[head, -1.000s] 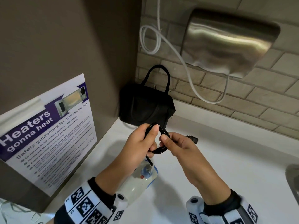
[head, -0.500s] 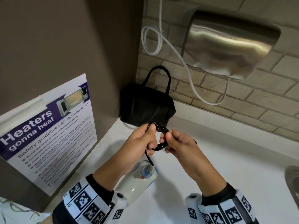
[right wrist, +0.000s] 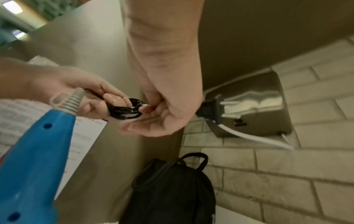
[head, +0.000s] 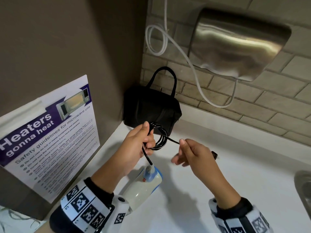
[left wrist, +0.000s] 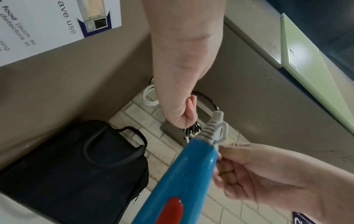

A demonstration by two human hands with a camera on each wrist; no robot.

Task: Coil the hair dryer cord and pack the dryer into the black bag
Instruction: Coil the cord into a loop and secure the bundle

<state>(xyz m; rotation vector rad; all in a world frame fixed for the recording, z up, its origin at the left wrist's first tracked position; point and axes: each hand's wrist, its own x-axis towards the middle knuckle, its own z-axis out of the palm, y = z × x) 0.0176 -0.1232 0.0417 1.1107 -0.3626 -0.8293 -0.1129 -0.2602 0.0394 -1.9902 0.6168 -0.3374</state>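
My left hand (head: 144, 142) grips a small coil of black cord (head: 160, 137) above the white counter. From the coil the cord runs down to the white and blue hair dryer (head: 144, 185), which lies under my left forearm. My right hand (head: 188, 152) pinches the free end of the cord between thumb and forefinger and draws it out to the right. The black plug (head: 214, 154) hangs behind that hand, also clear in the right wrist view as plug (right wrist: 212, 109). The black bag (head: 151, 110) stands shut in the corner behind the hands.
A steel wall dryer (head: 239, 42) with a white cable (head: 193, 68) is mounted on the brick wall above. A microwave safety poster (head: 48, 137) hangs on the brown panel at left. A sink edge (head: 304, 187) shows at far right.
My right hand has moved away from the coil to the right, pulling a short length of cord taut. The left hand keeps its hold on the coil.
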